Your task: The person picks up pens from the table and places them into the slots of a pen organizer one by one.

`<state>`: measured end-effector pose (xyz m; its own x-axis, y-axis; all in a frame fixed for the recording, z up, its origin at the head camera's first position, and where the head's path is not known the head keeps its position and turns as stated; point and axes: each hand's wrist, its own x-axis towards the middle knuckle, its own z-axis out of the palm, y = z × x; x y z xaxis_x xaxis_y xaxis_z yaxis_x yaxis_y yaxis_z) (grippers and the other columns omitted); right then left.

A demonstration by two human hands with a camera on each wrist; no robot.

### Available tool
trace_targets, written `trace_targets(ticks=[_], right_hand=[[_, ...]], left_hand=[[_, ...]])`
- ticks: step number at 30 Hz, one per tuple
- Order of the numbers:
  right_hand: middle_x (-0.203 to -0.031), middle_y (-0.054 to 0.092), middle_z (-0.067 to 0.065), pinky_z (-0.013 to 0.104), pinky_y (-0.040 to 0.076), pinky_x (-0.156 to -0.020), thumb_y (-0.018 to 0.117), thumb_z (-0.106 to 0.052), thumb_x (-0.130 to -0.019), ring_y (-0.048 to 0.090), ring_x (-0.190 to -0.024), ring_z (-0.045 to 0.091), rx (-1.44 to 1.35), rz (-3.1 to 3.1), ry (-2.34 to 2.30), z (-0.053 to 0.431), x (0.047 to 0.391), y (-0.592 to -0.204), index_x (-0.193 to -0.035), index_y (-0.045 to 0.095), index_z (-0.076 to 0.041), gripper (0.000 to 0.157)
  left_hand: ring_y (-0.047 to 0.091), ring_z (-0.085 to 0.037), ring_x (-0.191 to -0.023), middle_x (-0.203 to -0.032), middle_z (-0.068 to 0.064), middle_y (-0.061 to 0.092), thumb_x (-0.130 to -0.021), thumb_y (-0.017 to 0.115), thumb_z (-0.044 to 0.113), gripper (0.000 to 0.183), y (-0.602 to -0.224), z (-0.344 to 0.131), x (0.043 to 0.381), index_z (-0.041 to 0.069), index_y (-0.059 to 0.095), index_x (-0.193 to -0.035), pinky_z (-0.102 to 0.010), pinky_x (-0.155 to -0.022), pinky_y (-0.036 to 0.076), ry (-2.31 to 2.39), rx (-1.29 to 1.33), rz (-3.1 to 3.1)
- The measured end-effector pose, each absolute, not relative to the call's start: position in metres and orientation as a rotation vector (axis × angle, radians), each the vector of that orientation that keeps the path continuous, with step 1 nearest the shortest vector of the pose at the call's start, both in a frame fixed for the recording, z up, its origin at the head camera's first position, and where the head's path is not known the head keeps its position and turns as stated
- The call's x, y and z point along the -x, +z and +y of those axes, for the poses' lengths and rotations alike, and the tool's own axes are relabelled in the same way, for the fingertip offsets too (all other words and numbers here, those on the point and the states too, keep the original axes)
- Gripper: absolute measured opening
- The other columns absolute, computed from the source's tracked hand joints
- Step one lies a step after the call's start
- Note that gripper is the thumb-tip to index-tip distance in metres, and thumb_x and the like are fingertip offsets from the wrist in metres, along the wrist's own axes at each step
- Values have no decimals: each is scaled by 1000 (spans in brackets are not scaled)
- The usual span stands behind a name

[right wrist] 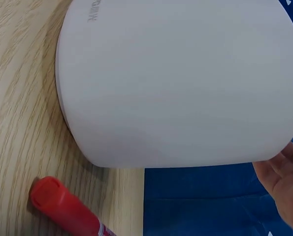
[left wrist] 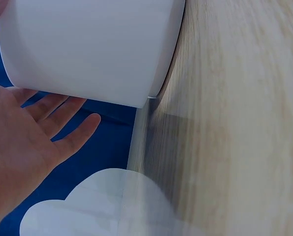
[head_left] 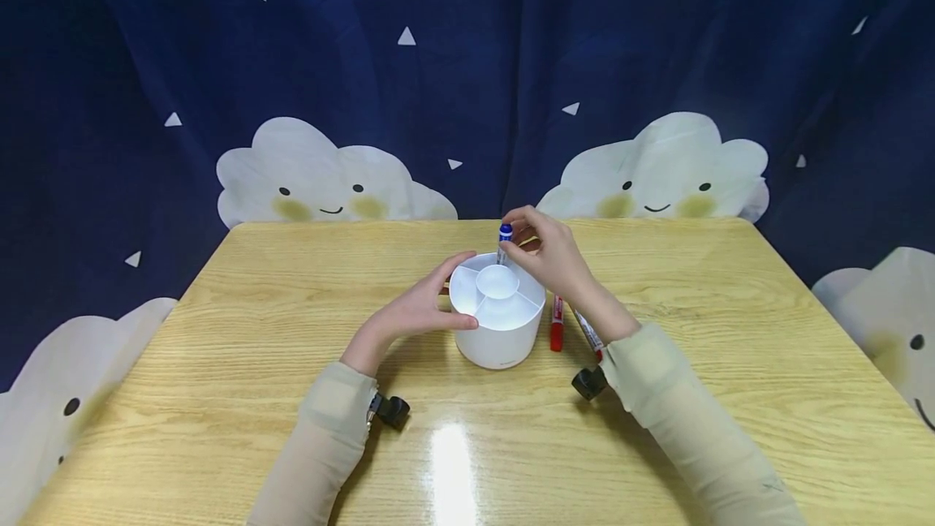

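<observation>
A round white desk organizer (head_left: pixel 498 345) with several compartments around a central cup stands on the table. My left hand (head_left: pixel 416 308) holds its left side, thumb at the front near the rim and fingers farther back. In the left wrist view those fingers (left wrist: pixel 62 115) reach along the organizer's wall. A blue-capped marker (head_left: pixel 505 234) is upright at the back compartment, pinched near its top by my right hand (head_left: pixel 548 256). Its lower end is hidden behind the central cup. The right wrist view shows mostly the organizer's white wall (right wrist: pixel 176 88) and part of my right hand (right wrist: pixel 286 184).
A red marker (head_left: pixel 557 329) lies just right of the organizer. Beside it lies a white-barrelled marker with a red end (head_left: pixel 588 334), partly under my right forearm. The wooden table (head_left: pixel 256 364) ends at a dark blue curtain (head_left: pixel 467 88) with cloud prints.
</observation>
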<state>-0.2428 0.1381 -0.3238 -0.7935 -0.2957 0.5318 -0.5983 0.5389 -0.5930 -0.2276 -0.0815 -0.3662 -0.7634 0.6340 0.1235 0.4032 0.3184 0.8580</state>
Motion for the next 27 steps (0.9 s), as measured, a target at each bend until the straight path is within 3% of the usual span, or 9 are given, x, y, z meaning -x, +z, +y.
trace_targets(ticks=[11,27], right_hand=[[-85,60,1,23,48,-65,60,-18,-79,56,-73,10,-777,-2442,1016,141,243,-325,-101,53,-13,23],[-84,57,-2,23,48,-65,59,-21,-80,54,-75,9,-776,-2441,1054,157,238,-330,-108,53,-13,29]], left_hand=[[39,-10,-107,-125,10,33,-64,72,38,90,-365,-81,227,29,17,-134,-36,-88,35,1434,-948,2337],[39,-13,-107,-126,6,34,-65,72,36,90,-368,-81,229,26,17,-135,-38,-88,35,1439,-954,2330]])
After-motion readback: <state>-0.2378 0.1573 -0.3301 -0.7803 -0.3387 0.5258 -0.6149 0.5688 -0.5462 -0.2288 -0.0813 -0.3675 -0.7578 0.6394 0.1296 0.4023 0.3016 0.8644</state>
